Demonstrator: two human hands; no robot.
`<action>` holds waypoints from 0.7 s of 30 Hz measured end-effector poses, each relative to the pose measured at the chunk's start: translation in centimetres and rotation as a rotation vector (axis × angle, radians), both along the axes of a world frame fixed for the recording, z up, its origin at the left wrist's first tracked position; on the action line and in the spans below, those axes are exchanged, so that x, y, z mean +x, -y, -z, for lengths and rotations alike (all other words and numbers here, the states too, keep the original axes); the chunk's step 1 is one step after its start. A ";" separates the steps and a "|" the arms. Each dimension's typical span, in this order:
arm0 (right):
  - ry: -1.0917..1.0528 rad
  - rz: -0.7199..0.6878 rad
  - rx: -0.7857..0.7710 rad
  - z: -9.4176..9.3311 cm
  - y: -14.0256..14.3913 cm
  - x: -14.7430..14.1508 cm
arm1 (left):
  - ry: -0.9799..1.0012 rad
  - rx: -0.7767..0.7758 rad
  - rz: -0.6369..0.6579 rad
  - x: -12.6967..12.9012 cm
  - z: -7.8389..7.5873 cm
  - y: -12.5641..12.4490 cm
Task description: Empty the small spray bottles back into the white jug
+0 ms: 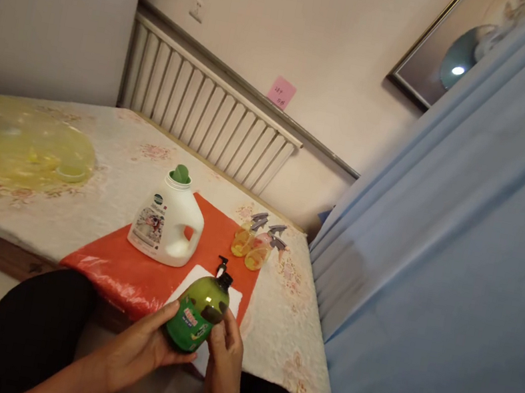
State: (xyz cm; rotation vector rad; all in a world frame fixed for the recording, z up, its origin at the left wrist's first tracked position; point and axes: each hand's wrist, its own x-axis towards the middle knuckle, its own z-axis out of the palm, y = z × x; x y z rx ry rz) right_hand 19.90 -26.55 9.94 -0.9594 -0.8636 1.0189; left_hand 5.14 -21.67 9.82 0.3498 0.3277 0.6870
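Observation:
Between my two hands is a green pump bottle [194, 320] with its black neck uncovered, tilted a little to the right. My left hand [139, 344] cups its lower left side, and my right hand [224, 359] grips its right side with thumb and fingers. Behind the bottle, a black pump head [223, 264] shows above a white cloth [196, 274]; its lower part is hidden. A white detergent jug [169, 221] stands upright at the left, its spout green. To the right are several small spray bottles [257, 253] with grey triggers and yellowish liquid.
An orange-red plastic sheet [127, 274] lies under the jug and cloth on a bed or table with a flowered cover [301, 325]. A yellow plastic bag [17, 146] is at far left. A radiator [207, 105] runs behind; a blue curtain [447, 243] hangs at right.

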 end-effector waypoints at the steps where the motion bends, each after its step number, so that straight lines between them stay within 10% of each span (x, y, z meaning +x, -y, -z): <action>1: -0.006 0.033 -0.021 0.3 -0.1 -0.1 | -0.017 0.011 -0.045 0.0 0.0 -0.1; 21: 0.143 0.099 -0.084 0.6 -0.2 -1.5 | -0.469 0.486 -0.321 0.6 1.8 1.1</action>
